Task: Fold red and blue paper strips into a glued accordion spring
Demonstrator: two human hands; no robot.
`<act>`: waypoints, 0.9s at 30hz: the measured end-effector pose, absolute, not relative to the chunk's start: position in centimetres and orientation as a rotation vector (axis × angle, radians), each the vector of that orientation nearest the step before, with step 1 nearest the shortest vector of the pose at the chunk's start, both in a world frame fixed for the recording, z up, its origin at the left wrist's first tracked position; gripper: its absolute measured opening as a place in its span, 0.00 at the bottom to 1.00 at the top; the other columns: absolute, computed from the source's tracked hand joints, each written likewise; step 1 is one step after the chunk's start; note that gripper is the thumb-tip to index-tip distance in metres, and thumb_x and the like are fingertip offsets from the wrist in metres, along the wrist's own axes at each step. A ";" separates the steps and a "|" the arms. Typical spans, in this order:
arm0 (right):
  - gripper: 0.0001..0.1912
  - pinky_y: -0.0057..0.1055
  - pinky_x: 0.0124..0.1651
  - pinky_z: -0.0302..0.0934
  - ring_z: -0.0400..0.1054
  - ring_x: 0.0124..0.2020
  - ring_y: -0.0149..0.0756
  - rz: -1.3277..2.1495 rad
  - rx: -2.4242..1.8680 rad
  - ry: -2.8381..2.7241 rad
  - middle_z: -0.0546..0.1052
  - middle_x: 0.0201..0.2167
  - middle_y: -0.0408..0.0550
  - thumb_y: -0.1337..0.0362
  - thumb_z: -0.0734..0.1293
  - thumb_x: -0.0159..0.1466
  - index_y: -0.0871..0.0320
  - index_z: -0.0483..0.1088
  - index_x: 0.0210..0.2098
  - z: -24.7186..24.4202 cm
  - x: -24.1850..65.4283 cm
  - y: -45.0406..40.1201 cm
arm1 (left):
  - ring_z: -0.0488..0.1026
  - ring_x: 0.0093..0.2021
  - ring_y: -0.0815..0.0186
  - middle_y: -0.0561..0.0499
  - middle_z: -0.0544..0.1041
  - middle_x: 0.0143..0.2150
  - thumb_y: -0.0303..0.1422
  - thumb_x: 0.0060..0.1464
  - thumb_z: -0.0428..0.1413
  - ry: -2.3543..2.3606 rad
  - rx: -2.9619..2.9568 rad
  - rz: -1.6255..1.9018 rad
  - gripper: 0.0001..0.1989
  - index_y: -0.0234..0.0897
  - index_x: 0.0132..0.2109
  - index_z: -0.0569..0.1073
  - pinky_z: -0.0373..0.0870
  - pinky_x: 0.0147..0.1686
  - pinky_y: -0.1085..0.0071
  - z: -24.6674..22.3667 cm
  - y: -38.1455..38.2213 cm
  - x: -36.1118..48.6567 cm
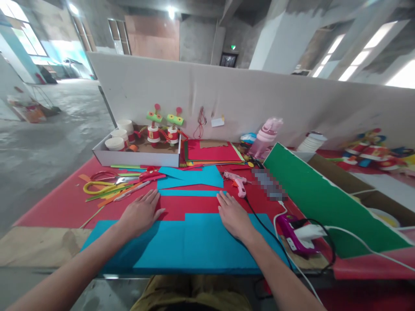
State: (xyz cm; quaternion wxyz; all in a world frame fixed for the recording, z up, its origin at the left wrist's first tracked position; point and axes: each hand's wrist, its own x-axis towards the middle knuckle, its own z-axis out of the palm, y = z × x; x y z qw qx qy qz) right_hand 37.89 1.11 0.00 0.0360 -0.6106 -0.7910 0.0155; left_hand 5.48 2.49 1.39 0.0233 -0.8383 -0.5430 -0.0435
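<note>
A narrow blue paper strip (191, 193) lies across the red table cover, its two ends under my fingertips. My left hand (141, 211) rests flat at the left end, thumb spread away from the fingers. At the right end my right hand (233, 214) lies flat with its fingers stretched out. Just beyond the strip are cut blue paper pieces (194, 176). Under my wrists, along the near edge, spreads a large blue sheet (181, 246). A pink glue gun (238, 181) lies beyond my right hand, its black cord running past that hand.
Scissors (103, 183) and coloured paper strips lie at the left. Behind stands a box (139, 159) with paper cups and two cup figures, beside stacked coloured paper (210, 152). At the right are a purple power strip (296, 237), a pink bottle (264, 138) and a green board (324, 207).
</note>
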 end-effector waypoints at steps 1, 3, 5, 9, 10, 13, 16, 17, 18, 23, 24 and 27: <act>0.27 0.45 0.66 0.46 0.47 0.67 0.46 0.043 -1.895 -2.415 0.55 0.66 0.56 0.64 0.50 0.68 0.67 0.54 0.64 0.0 38.0 1.0 | 0.61 0.62 0.48 0.33 0.65 0.61 0.46 0.61 0.43 -1.702 -2.571 -0.115 0.30 0.27 0.59 0.66 0.58 0.58 0.53 1.8 2.6 5.8; 0.27 0.45 0.66 0.45 0.48 0.66 0.47 0.018 -1.915 -2.408 0.56 0.65 0.59 0.65 0.50 0.67 0.68 0.55 0.64 0.1 37.9 0.9 | 0.58 0.64 0.48 0.35 0.68 0.60 0.42 0.62 0.43 -1.624 -2.553 -0.140 0.25 0.30 0.58 0.68 0.53 0.59 0.50 2.3 2.8 7.9; 0.27 0.45 0.66 0.45 0.50 0.66 0.48 -0.011 -1.930 -2.417 0.57 0.65 0.59 0.65 0.50 0.67 0.68 0.56 0.63 0.2 37.8 1.0 | 0.54 0.66 0.52 0.40 0.64 0.63 0.38 0.63 0.41 -1.440 -2.654 -0.221 0.23 0.34 0.61 0.65 0.50 0.62 0.52 2.2 3.0 11.4; 0.26 0.45 0.65 0.47 0.51 0.65 0.48 -0.060 -1.933 -2.424 0.57 0.65 0.57 0.66 0.51 0.67 0.65 0.56 0.63 0.0 37.8 1.1 | 0.52 0.67 0.53 0.38 0.58 0.66 0.42 0.63 0.41 -1.191 -2.876 -0.249 0.28 0.30 0.64 0.59 0.51 0.62 0.53 0.5 3.7 18.5; 0.26 0.45 0.65 0.47 0.51 0.65 0.48 -0.067 -1.930 -2.422 0.57 0.65 0.57 0.66 0.52 0.67 0.64 0.56 0.63 -0.2 37.8 1.1 | 0.52 0.67 0.52 0.36 0.57 0.66 0.44 0.62 0.41 -1.181 -2.900 -0.250 0.30 0.28 0.64 0.59 0.52 0.62 0.54 0.1 3.9 19.3; 0.26 0.45 0.65 0.47 0.52 0.65 0.46 -0.075 -1.911 -2.414 0.57 0.65 0.57 0.65 0.52 0.67 0.63 0.57 0.63 -0.7 38.3 1.0 | 0.52 0.67 0.52 0.35 0.57 0.66 0.48 0.62 0.40 -1.218 -2.894 -0.293 0.33 0.28 0.65 0.57 0.51 0.62 0.55 -0.9 4.4 18.5; 0.26 0.45 0.65 0.47 0.52 0.65 0.45 -0.076 -1.887 -2.419 0.57 0.65 0.58 0.65 0.52 0.67 0.62 0.57 0.63 -0.8 38.9 1.0 | 0.52 0.67 0.54 0.37 0.57 0.66 0.49 0.62 0.38 -1.320 -2.836 -0.320 0.34 0.31 0.66 0.56 0.51 0.62 0.57 -1.1 3.7 13.5; 0.25 0.45 0.65 0.47 0.52 0.65 0.45 -0.075 -1.881 -2.428 0.58 0.64 0.58 0.64 0.52 0.67 0.62 0.57 0.63 -0.5 39.0 1.1 | 0.52 0.67 0.55 0.38 0.57 0.67 0.50 0.61 0.38 -1.392 -2.791 -0.329 0.34 0.32 0.66 0.56 0.51 0.62 0.57 -1.0 3.3 11.5; 0.25 0.46 0.65 0.46 0.54 0.64 0.45 -0.070 -1.875 -2.439 0.60 0.63 0.59 0.63 0.52 0.67 0.62 0.59 0.62 -0.1 38.9 1.4 | 0.52 0.67 0.54 0.38 0.56 0.67 0.51 0.61 0.39 -1.459 -2.745 -0.332 0.34 0.32 0.66 0.55 0.51 0.63 0.58 -0.8 2.9 9.5; 0.22 0.51 0.66 0.39 0.61 0.59 0.48 -0.006 -1.775 -2.356 0.71 0.56 0.58 0.61 0.53 0.67 0.61 0.68 0.55 3.5 34.4 4.6 | 0.60 0.63 0.53 0.39 0.65 0.62 0.51 0.59 0.42 -1.662 -2.607 -0.233 0.32 0.33 0.61 0.65 0.55 0.60 0.57 1.9 2.5 3.2; 0.23 0.51 0.66 0.39 0.59 0.60 0.47 0.007 -1.676 -2.305 0.69 0.57 0.57 0.61 0.53 0.67 0.61 0.66 0.57 3.9 32.8 5.5 | 0.62 0.61 0.54 0.40 0.69 0.59 0.49 0.60 0.43 -1.643 -2.612 -0.232 0.28 0.34 0.58 0.68 0.57 0.59 0.57 2.7 3.0 2.7; 0.21 0.47 0.65 0.45 0.59 0.61 0.41 0.226 -1.357 -2.203 0.68 0.59 0.50 0.61 0.53 0.68 0.56 0.64 0.58 3.6 28.0 7.6 | 0.68 0.55 0.55 0.42 0.73 0.55 0.39 0.63 0.41 -1.663 -2.471 -0.413 0.21 0.37 0.54 0.72 0.63 0.54 0.58 5.3 5.8 2.2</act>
